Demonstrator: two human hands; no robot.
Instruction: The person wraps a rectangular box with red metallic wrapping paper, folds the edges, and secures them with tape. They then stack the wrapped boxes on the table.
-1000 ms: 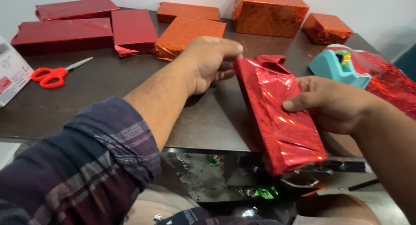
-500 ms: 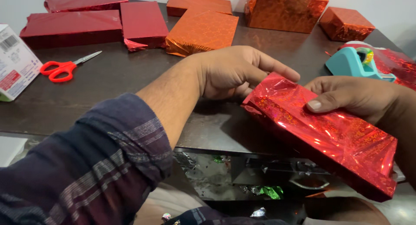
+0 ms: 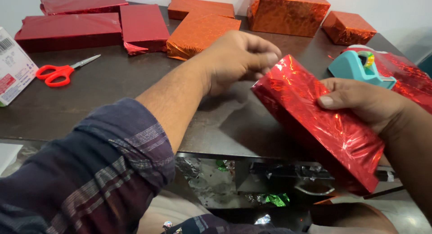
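Red-wrapped box held over the near edge of the dark surface (image 3: 112, 94).

Surface carried red boxes (image 3: 67, 31) far left and orange boxes (image 3: 288, 11) at the back. Box in shiny red paper (image 3: 315, 121) sat tilted, its lower end overhanging the edge. Right hand (image 3: 360, 103) gripped its right side, thumb on top. Left hand (image 3: 234, 60) pinched the paper at the box's upper corner. Teal tape dispenser (image 3: 357, 69) just behind the right hand; red scissors (image 3: 58, 72) well apart, left.
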